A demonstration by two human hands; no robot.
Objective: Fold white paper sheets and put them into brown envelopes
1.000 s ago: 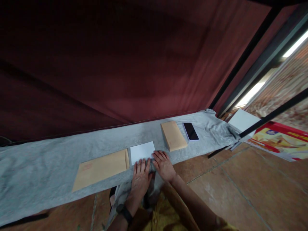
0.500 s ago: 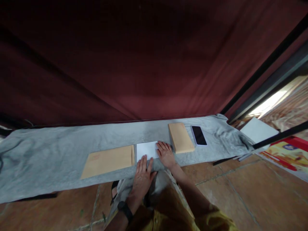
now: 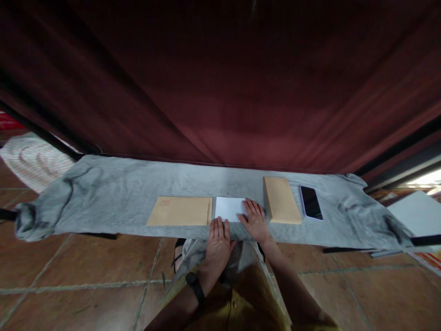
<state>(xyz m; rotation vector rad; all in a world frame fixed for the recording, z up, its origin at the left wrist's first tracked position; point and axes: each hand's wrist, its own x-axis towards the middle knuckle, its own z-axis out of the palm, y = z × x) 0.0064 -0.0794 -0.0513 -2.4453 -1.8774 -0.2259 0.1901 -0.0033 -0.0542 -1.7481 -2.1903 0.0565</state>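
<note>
A white sheet of paper (image 3: pixel 230 209), folded or small, lies flat on the grey cloth in front of me. My right hand (image 3: pixel 255 219) rests flat over its right end, fingers stretched out. At its lower left corner is my left hand (image 3: pixel 219 241), palm down with the fingers extended and the tips by the near edge. Just left of the paper lies a flat brown envelope (image 3: pixel 182 211), its flap end toward the paper. To the right of my right hand sits a stack of brown envelopes (image 3: pixel 283 201).
A phone (image 3: pixel 311 202) with a dark screen lies right of the stack. The grey cloth (image 3: pixel 120 184) covers a narrow bench or table before a dark red fabric wall (image 3: pixel 234 115). A white board (image 3: pixel 416 211) leans at the right; tiled floor (image 3: pixel 103 266) lies below.
The camera view has turned, so the bench shows further right and more of its left end is visible. Both hands stay flat at the paper, my right thumb spread farther out.
</note>
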